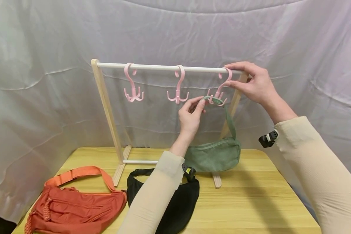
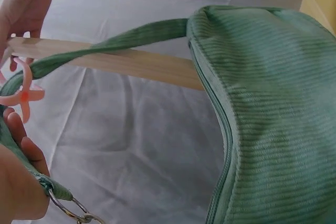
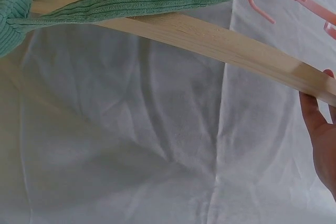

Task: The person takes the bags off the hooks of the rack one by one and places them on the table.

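A green corduroy shoulder bag (image 1: 214,157) hangs by its strap (image 1: 230,123) at the rightmost pink hook hanger (image 1: 221,87). My left hand (image 1: 190,117) pinches the strap's upper loop, which lies over the prongs of that hanger. On the right, my right hand (image 1: 258,83) grips the same hanger near its top, fingertips at the white bar (image 1: 156,67) and thumb on the stem. In the left wrist view, a metal ring (image 2: 65,208) joins the strap's end below the left hand.
Two more pink hangers, a left one (image 1: 132,86) and a middle one (image 1: 179,85), hang on the bar. The wooden rack post (image 1: 106,107) stands on a yellow wood-grain table (image 1: 251,195). An orange-red bag (image 1: 79,208) and a black bag (image 1: 182,204) lie in front.
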`<state>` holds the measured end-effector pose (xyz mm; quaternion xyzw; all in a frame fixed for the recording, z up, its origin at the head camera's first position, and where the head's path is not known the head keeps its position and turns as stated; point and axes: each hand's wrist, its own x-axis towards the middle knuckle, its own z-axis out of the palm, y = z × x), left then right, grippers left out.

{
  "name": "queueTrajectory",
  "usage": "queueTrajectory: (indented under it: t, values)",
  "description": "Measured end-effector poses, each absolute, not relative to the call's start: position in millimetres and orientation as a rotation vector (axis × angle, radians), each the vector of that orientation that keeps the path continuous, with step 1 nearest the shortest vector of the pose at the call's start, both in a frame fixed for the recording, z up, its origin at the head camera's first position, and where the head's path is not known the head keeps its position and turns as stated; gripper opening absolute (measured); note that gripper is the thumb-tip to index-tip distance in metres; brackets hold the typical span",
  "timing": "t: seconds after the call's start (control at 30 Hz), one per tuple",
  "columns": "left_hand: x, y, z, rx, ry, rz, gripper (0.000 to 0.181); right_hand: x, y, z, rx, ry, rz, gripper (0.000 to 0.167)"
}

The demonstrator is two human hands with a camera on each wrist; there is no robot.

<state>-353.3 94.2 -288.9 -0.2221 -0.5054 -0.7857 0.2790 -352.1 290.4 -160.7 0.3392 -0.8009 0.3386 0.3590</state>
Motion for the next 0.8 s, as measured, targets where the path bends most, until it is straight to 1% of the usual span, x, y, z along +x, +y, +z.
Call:
queueTrajectory:
  t: [0.43, 0.8]
  values:
    - [-352.9, 97.6, -272.5, -0.582, -1.241, -2.263, 0.023, -355.9, 293.3, -160.4, 0.875, -2.097, 0.838, 0.05]
    - [-356.1, 99.3, -265.9, -0.577, -1.218, -2.275, 0.022, -360.3, 292.2, -162.2, 0.849, -2.092, 0.826, 0.052]
